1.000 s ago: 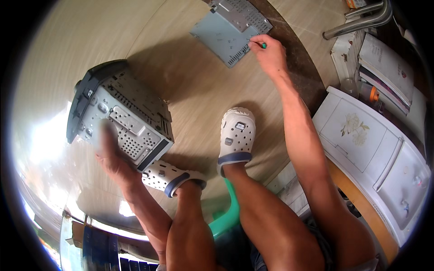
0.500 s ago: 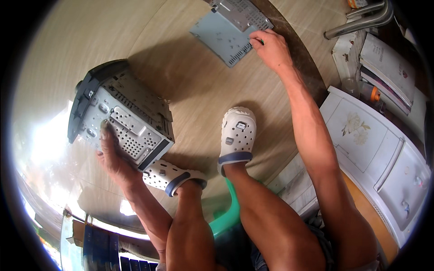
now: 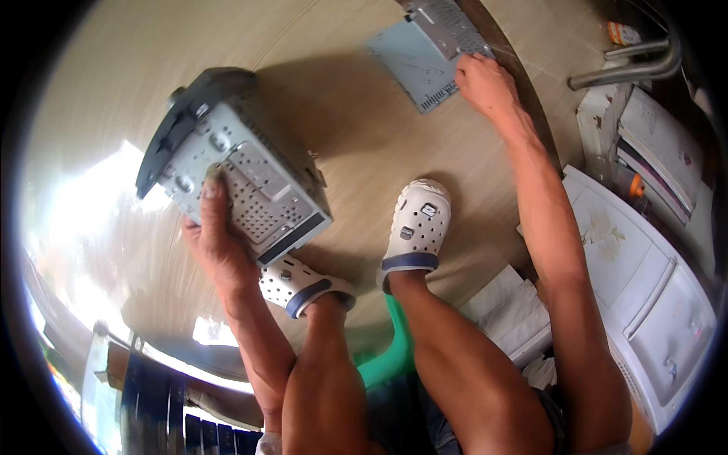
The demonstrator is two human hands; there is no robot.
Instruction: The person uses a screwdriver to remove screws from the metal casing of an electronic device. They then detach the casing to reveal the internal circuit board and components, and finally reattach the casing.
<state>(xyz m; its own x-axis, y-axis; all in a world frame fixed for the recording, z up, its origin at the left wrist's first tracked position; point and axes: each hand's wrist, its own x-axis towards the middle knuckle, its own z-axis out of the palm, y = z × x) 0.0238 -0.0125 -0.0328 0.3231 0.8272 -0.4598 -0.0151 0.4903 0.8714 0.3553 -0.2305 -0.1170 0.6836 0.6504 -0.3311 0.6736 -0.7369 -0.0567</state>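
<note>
My left hand (image 3: 225, 241) grips a boxy metal-cased electronic unit (image 3: 262, 178) by its side, thumb lying on the perforated panel. The unit has a dark curved front with a knob and is held tilted above the floor, left of my feet; the fingers beneath it are hidden. At the far right, my right hand (image 3: 485, 85) is closed at the edge of a flat grey sheet-metal cover (image 3: 413, 61). A perforated metal piece (image 3: 447, 26) lies on that cover, close to my fingertips. Whatever my right fingers hold is hidden.
My feet wear white clogs (image 3: 418, 224) on the wood-look floor (image 3: 345, 144). A green curved seat part (image 3: 390, 368) shows between my legs. Right of my arm stand a white drawer cabinet (image 3: 607, 250) and a bent metal tube (image 3: 629, 72). Sunlight glares off the floor at left.
The whole view has shifted. My left hand has lifted the unit slightly and turned its perforated side. The bit of green at my right fingertips no longer shows; that hand stays by the metal cover.
</note>
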